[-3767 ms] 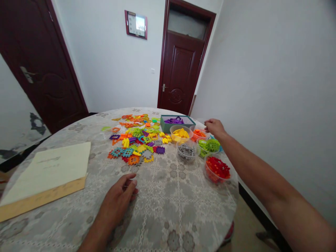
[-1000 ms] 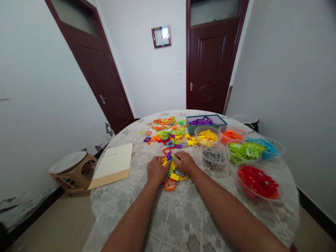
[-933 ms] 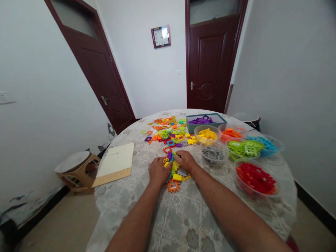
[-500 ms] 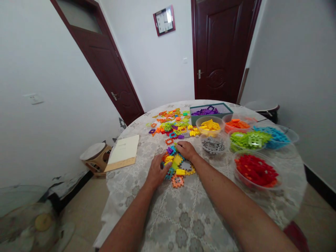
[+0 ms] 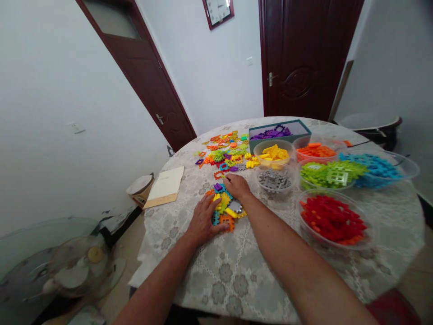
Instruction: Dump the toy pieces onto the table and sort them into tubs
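A small heap of coloured plastic building pieces point(image 5: 226, 208) lies on the round table point(image 5: 237, 271) between my hands. My left hand point(image 5: 204, 220) lies flat on the cloth, fingers stretched out, touching the heap's left side. My right hand point(image 5: 237, 186) rests on the far side of the heap with its fingers curled over the pieces; what they grip, if anything, is hidden. A larger scatter of mixed pieces point(image 5: 226, 152) lies further back.
Clear bowls hold sorted pieces: red point(image 5: 329, 218), green point(image 5: 326, 173), blue point(image 5: 375, 165), grey point(image 5: 273, 179), yellow point(image 5: 273, 153), orange point(image 5: 314, 149). A teal box point(image 5: 280, 130) holds purple ones. A booklet point(image 5: 165, 185) lies at the left edge. A stool point(image 5: 140, 187) and a fan point(image 5: 81, 266) stand on the floor.
My hands have drawn the small heap nearer to me across the cloth. My left hand has flattened out beside it. The camera has tipped downward.
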`<state>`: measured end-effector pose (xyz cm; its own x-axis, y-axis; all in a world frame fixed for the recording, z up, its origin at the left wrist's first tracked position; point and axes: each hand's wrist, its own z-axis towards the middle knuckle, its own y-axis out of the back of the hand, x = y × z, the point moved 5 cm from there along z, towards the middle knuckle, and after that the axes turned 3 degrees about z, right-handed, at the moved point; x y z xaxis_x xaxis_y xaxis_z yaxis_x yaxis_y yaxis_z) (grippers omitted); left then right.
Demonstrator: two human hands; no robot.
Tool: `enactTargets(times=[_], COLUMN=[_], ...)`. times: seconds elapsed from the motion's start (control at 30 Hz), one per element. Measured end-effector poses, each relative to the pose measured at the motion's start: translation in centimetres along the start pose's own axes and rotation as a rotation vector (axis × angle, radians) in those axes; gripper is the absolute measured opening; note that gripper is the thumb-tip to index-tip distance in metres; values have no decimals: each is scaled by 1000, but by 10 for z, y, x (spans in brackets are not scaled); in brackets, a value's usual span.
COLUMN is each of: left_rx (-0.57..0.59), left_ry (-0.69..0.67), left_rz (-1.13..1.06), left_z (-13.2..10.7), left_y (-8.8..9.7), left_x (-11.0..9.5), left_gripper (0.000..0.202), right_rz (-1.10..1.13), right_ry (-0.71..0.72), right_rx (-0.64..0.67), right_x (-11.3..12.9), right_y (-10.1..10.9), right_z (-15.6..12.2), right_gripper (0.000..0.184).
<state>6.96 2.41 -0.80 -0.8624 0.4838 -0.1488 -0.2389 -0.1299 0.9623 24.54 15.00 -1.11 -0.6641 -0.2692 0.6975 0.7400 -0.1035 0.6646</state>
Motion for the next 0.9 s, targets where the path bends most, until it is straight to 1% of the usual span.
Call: enactTargets(times=[0.1,0.2,0.47,0.63,0.77,0.9], left_rx=[-40,-59,-84,-106,-115,-155], left_ry=[77,128,96,60,77,72], left_rz=[24,49,62,65,80,59], left_z=[2,4,11,31,47,49], left_y=[1,1,0,0,-1,-1], left_x=[1,2,10,17,22,23], left_gripper=[76,68,65,63,62,61], right_rz=[16,35,89,166,234,273], right_ry=[0,-8,-47,-44,-20,-10], right_rx=[12,20,-28,-71,-104,-126], right_x=[1,1,-2,-5,-6,-8], right_y=[3,5,2,7,14,15], right_z=[-2,-1,4,5,4,3], right_gripper=[31,30,28,30,33,32])
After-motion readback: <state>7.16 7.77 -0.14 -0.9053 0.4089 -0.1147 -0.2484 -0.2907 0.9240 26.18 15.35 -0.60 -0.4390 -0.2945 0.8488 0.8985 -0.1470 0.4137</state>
